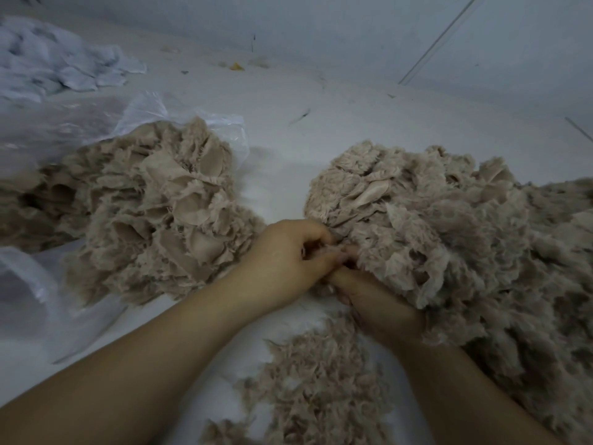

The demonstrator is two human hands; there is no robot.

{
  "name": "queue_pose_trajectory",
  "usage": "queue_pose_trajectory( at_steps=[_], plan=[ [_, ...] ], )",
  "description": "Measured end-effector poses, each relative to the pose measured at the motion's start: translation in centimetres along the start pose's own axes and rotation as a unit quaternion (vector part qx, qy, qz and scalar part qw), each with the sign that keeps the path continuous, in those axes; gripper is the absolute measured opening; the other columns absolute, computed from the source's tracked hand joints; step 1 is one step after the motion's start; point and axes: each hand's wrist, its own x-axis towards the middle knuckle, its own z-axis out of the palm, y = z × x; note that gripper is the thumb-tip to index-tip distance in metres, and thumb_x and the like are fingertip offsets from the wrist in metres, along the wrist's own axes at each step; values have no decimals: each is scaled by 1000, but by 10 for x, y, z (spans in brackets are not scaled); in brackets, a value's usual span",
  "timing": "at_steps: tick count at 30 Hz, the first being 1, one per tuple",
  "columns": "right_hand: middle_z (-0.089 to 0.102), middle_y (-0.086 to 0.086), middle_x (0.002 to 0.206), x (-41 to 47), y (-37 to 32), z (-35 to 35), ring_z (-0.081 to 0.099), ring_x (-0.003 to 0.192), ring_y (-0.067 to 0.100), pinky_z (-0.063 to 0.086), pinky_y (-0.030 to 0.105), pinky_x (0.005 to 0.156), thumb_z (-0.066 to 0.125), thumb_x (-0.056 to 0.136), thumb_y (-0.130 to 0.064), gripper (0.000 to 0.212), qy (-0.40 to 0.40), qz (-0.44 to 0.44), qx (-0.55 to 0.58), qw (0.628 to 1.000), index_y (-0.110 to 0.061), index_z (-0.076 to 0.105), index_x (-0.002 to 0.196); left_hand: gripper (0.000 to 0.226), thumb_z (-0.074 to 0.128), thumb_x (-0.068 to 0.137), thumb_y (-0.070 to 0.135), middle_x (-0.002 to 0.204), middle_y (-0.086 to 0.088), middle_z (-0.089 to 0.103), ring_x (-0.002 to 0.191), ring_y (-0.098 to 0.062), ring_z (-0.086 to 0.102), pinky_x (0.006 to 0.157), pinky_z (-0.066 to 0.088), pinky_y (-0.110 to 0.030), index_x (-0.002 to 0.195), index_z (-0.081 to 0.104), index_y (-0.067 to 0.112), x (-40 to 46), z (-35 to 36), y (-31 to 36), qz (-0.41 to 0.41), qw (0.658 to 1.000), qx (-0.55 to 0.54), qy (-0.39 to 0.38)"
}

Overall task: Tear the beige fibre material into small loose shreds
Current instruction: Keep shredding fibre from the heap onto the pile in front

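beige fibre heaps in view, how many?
3: left heap on the plastic sheet, right heap at both hands, loose shreds near bottom between the forearms. More may lie off-frame.

Your left hand sits knuckles up, fingers curled inward and thumb tucked, pinching at the point where both hands meet. Your right hand lies just below and right of that grip, half hidden, its fingers curled up toward the left fingertips. Both bare forearms converge on the grip from below.

Clear plastic bag at left; pale crumpled cloth heap far left; yellow scrap near wall.
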Motion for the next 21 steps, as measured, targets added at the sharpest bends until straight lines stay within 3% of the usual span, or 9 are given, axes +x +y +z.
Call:
queue_pose_trajectory(
  at_steps=[3, 7, 9, 12, 13, 15, 18, 19, 21],
  plan=[
    [48, -14, 42, 0, 2, -1, 47, 38, -3, 36, 8, 41, 47, 99, -1, 37, 43, -93, -5, 995, -13, 51, 64, 27, 72, 85, 11, 53, 12, 58, 51, 1, 52, 53, 40, -18, 60, 66, 19, 12, 1, 0, -38, 998, -22, 46],
    [50, -14, 48, -3, 4, -5, 46, 41, -2, 36, 7, 42, 52, 97, -7, 30, 48, -135, 21, 989, -15, 58, 69, 26, 70, 86, 11, 42, 9, 53, 39, -2, 45, 45, 44, -22, 60, 65, 7, 10, -7, -14, -102, 981, -51, 156],
    [46, -15, 47, -2, 4, -4, 44, 40, -1, 36, 8, 42, 53, 98, -14, 40, 60, -146, 22, 987, -25, 57, 59, 24, 69, 84, 8, 47, 7, 56, 42, -3, 48, 47, 43, -16, 60, 66, 6, 0, -21, -18, -75, 990, 58, 101],
    [45, -14, 49, -1, 3, -3, 44, 42, 0, 36, 9, 42, 55, 87, -28, 37, 74, -143, 25, 987, -28, 55, 51, 17, 64, 82, 4, 61, 8, 66, 53, 0, 59, 49, 44, -10, 71, 74, 13, -20, -37, -15, -75, 978, 162, -109],
    [47, -14, 50, -1, 2, -3, 46, 43, 0, 36, 9, 42, 55, 87, -31, 33, 67, -132, 22, 989, -28, 55, 54, 16, 65, 81, 5, 69, 10, 69, 55, 5, 59, 48, 43, -9, 81, 77, 16, -24, -39, -14, -90, 975, 149, -138],
    [51, -15, 54, -3, 2, -4, 50, 47, -2, 38, 8, 44, 55, 87, -36, 25, 36, -118, 10, 992, -28, 55, 63, 31, 73, 79, 12, 87, 13, 67, 48, 4, 57, 45, 42, -13, 107, 72, 24, -30, -36, -13, -134, 984, 46, -103],
    [53, -13, 61, -7, 3, -3, 52, 52, -1, 40, 9, 47, 55, 91, -28, 23, 10, -148, 43, 988, -24, 59, 68, 50, 79, 79, 24, 111, 11, 61, 49, -16, 55, 42, 44, -28, 124, 56, 29, -32, -27, -3, -194, 967, -157, -47],
    [56, -12, 63, -8, 3, -2, 54, 54, -1, 42, 9, 49, 55, 92, -27, 23, -4, -149, 60, 987, -24, 61, 70, 43, 76, 82, 21, 108, 6, 64, 49, -23, 54, 41, 44, -31, 121, 57, 23, -32, -22, 0, -191, 959, -202, -48],
    [60, -5, 66, -10, 3, 0, 57, 58, 4, 45, 14, 52, 59, 91, -32, 21, -31, -150, 92, 984, -19, 65, 76, 18, 69, 87, 8, 77, -12, 66, 43, -28, 50, 38, 42, -29, 104, 63, 7, -32, -14, 3, -170, 948, -270, -21]
  ],
)
